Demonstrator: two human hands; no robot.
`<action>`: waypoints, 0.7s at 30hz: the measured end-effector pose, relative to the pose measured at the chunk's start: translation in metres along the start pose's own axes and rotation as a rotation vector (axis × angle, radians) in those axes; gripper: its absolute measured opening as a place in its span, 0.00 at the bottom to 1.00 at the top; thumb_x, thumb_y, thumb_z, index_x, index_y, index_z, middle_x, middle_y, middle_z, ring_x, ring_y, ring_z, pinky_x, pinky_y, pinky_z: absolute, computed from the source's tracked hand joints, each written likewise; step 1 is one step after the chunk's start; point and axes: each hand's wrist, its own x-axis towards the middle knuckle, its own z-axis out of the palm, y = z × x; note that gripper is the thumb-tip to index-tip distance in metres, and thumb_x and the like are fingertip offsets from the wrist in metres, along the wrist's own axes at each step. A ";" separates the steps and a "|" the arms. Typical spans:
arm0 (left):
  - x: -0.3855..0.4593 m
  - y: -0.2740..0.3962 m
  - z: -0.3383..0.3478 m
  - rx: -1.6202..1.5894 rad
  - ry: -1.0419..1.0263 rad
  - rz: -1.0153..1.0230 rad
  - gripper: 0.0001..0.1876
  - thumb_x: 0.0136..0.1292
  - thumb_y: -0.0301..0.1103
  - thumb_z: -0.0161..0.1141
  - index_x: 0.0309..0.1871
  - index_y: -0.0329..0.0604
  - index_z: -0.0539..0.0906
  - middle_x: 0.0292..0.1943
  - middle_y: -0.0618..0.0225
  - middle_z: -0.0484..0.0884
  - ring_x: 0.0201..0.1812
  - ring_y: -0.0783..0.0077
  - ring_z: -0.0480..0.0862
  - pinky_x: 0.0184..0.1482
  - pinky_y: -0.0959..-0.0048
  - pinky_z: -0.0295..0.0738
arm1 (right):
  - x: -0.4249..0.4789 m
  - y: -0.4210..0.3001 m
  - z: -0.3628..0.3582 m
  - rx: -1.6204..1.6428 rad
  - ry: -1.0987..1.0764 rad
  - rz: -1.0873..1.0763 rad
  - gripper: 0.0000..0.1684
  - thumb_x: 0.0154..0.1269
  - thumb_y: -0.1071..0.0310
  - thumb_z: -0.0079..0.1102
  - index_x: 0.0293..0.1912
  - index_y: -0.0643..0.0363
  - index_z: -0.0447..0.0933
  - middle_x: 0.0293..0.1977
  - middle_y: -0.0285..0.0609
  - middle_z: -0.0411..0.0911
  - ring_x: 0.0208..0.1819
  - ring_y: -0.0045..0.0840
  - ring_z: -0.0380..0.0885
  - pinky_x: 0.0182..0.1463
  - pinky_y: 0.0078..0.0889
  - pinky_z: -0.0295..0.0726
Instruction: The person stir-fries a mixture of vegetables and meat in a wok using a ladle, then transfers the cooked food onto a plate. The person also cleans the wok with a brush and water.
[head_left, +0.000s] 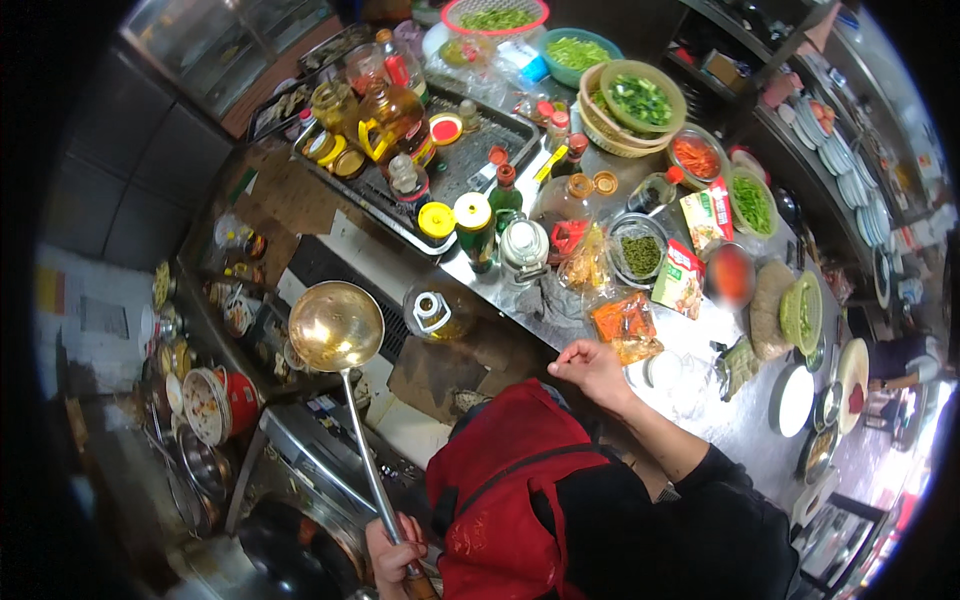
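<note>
My left hand (396, 551) grips the long handle of a metal ladle (336, 326) at the bottom. The ladle's round bowl lies up and left of the hand and shows a golden sheen inside. At the counter edge, my right hand (592, 371) has loosely curled fingers, with nothing visible in them. Just beyond it lies a clear bag of orange food (624, 319), with a grey cloth (556, 300) to its left. Left of this hand, lower than the counter, stands a plastic bottle of yellowish liquid (442, 311). A red apron (495, 480) covers my front.
Sauce bottles and jars stand around a dark metal tray (487, 154). Baskets of cut greens (639, 101), bowls and seasoning packets (679, 281) fill the steel counter (712, 420). A dark wok (300, 551) sits lower left, near a red bucket (240, 401). Another person's arm (896, 381) shows far right.
</note>
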 end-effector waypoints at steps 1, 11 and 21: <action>0.007 0.011 -0.005 0.020 -0.017 0.013 0.07 0.31 0.24 0.58 0.17 0.35 0.71 0.15 0.59 0.73 0.15 0.71 0.71 0.18 0.76 0.62 | 0.001 -0.015 0.000 0.031 0.071 -0.029 0.08 0.58 0.69 0.70 0.29 0.61 0.79 0.18 0.23 0.70 0.22 0.06 0.63 0.24 0.14 0.64; 0.055 0.121 0.000 0.065 -0.209 0.080 0.09 0.29 0.21 0.60 0.15 0.34 0.70 0.12 0.59 0.71 0.12 0.68 0.70 0.15 0.75 0.63 | 0.104 -0.042 -0.043 -0.117 0.453 -0.402 0.19 0.65 0.64 0.62 0.49 0.69 0.77 0.42 0.43 0.76 0.41 0.21 0.78 0.46 0.23 0.78; 0.109 0.178 0.073 0.285 -0.231 -0.029 0.08 0.30 0.25 0.59 0.17 0.36 0.70 0.15 0.63 0.75 0.16 0.72 0.75 0.20 0.77 0.66 | 0.143 -0.069 -0.054 0.215 0.084 -0.072 0.14 0.63 0.73 0.63 0.47 0.67 0.74 0.42 0.41 0.79 0.42 0.18 0.78 0.46 0.21 0.78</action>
